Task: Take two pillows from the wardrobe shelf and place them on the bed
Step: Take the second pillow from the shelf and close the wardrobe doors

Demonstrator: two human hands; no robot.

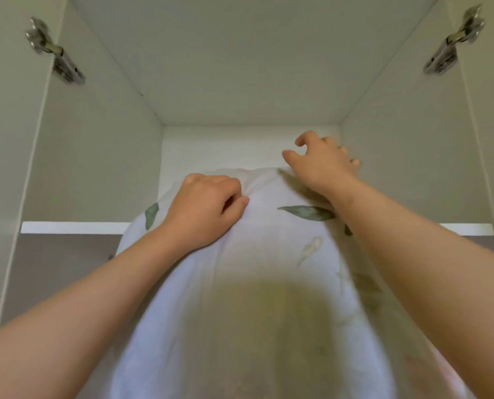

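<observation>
Pillow [269, 254] first: in the head view it is a white, leaf-printed one that juts out over the front edge of the wardrobe shelf [73, 227] towards you, its far end inside the compartment and its near end blurred below your forearms.

Your left hand [208, 208] sits on top of it, fingers [231, 194] curled and bunching a fold of the cover against the thumb; small creases run out from under that pinch. Your right hand [323, 162] hangs over the far right corner, just beyond and to the right of the left fingers. Its forefinger [305, 138] and thumb are crooked and apart, with nothing between them. Whether the hidden fingers touch the cloth, you cannot tell.

Judging by how it sags over the edge, it should be light, soft and floppy, and the cover looks loose enough to slide on the filling. A pinch of cloth alone may stretch or slip, so take a fuller handful of the filling at that far corner, or hook your palm behind the far edge.

A second pillow does not show. Two metal hinges [55, 53] flank the opening, well above both hands.
</observation>
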